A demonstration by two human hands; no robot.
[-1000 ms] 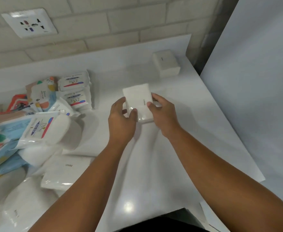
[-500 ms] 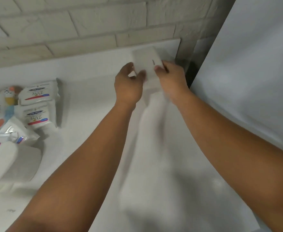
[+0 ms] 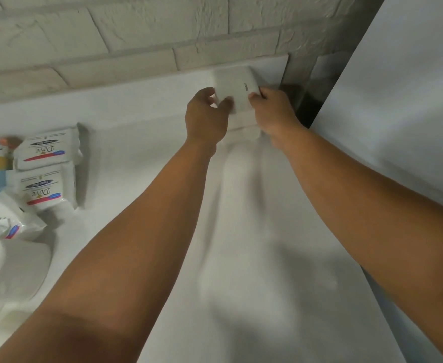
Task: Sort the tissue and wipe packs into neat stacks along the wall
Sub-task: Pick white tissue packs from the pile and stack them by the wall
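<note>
Neatness in mind, we are squaring the plain white rectangular tissue pack (image 3: pixel 232 85) near the pale brick wall (image 3: pixel 136 35), left hand (image 3: pixel 206 119) and right hand (image 3: pixel 275 111) each in narrow grip on a side.

Home counter (image 3: pixel 141 108) — brick wall (image 3: pixel 136 35), wipe packs (image 3: pixel 46 153)

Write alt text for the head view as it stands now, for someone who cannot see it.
The left hand and right hand grip a plain white pack by its sides at the far right corner of a white counter, close to the brick wall. At the left edge lie two Dove packs among other loose packs.
</note>
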